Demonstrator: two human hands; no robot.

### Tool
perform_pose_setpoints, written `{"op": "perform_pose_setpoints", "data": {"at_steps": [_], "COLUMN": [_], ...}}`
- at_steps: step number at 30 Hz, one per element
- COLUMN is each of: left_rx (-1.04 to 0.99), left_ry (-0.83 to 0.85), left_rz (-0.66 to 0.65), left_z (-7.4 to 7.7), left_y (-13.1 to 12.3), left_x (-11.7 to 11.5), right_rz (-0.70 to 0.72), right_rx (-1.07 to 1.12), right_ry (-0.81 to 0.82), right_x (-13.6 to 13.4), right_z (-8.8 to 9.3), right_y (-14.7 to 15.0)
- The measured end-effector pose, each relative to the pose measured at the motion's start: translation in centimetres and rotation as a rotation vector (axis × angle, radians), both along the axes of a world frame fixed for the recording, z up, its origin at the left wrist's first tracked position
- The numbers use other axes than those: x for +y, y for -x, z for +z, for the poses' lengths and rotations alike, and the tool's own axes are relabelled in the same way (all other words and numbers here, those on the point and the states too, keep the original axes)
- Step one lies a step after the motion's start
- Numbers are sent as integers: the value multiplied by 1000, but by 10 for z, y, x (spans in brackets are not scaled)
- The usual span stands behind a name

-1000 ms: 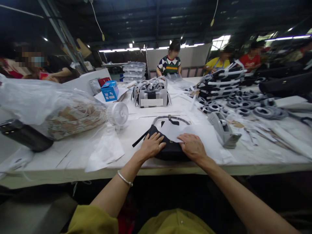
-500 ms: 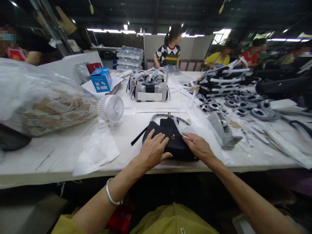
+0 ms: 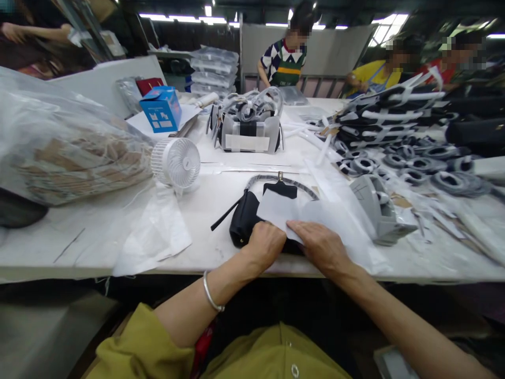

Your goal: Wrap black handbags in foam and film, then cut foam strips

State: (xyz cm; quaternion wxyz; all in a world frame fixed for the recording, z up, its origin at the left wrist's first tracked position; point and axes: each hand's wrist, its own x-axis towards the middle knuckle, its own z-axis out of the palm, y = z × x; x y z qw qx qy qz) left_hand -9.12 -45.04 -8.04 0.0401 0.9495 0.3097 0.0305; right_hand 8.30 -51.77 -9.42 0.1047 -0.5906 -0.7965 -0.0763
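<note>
A black handbag (image 3: 243,220) lies on the white table near its front edge, its wrapped handle arching toward the back and a thin black strap sticking out to the left. Across the bag's front rests a translucent white sheet (image 3: 276,208), hiding the metal clasp. My left hand (image 3: 266,243) is closed on the sheet's lower edge, fingers curled under. Beside it, my right hand (image 3: 319,245) pinches the same sheet between thumb and fingers. The bag's lower right part is covered by the sheet and my right hand.
To the left stand a small white fan (image 3: 180,163), a blue box (image 3: 161,109) and a large plastic bag (image 3: 79,152) of brown pieces. A grey tape dispenser (image 3: 381,210) sits at right, before piled wrapped straps (image 3: 418,163). A wrapped bag (image 3: 248,131) stands behind; a co-worker (image 3: 288,63) is beyond.
The white sheet has come over the bag's front from the right. My left hand has gone from lying flat on the bag to gripping the sheet.
</note>
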Motion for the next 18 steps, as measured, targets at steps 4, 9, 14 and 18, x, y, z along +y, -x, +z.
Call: {"op": "perform_pose_setpoints", "data": {"at_steps": [4,9,14,18], "left_rx": [26,-13,6,20], "left_ry": [-21,-113,-251,-307], "left_rz": [-44,-106,-71,34], "left_z": [-29,-11,-6,-32], "left_y": [-3,17,46,47], "left_x": [-11,3,15,4], "right_rz": [-42,-76,-67,-108], "right_rx": [-1,72,176,493], "right_ry": [-110,-60,94,245], "right_x": [-10,-12,-8,7], "right_z": [-30,-29,-4,47], "right_y": [7,10,10,0]}}
